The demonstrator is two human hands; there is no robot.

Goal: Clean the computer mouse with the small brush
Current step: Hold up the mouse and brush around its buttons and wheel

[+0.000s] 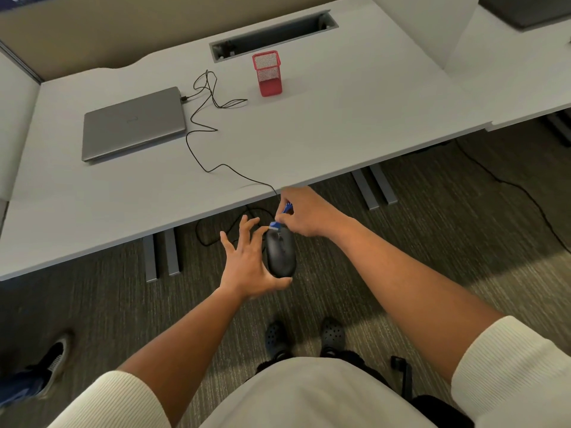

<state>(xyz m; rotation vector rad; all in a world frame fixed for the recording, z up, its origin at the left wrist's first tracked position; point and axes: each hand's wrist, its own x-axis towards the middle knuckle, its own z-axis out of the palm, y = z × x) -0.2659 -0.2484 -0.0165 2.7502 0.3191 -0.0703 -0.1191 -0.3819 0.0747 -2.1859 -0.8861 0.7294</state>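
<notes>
A black wired computer mouse (280, 254) hangs in the air in front of the desk edge, above the carpet. My left hand (247, 261) holds it from the left side, thumb under its near end and the other fingers spread apart. My right hand (306, 213) pinches a small blue brush (282, 216), whose pale bristles touch the mouse's far end near the scroll wheel. The mouse's black cable (200, 125) runs up over the desk edge to a shut grey laptop (134, 123).
The white desk (340, 125) carries the laptop at the left and a red mesh pen holder (267, 73) near the back, by a cable slot (272, 34). Desk legs stand on the carpet below. Another person's shoe (54, 362) is at the lower left.
</notes>
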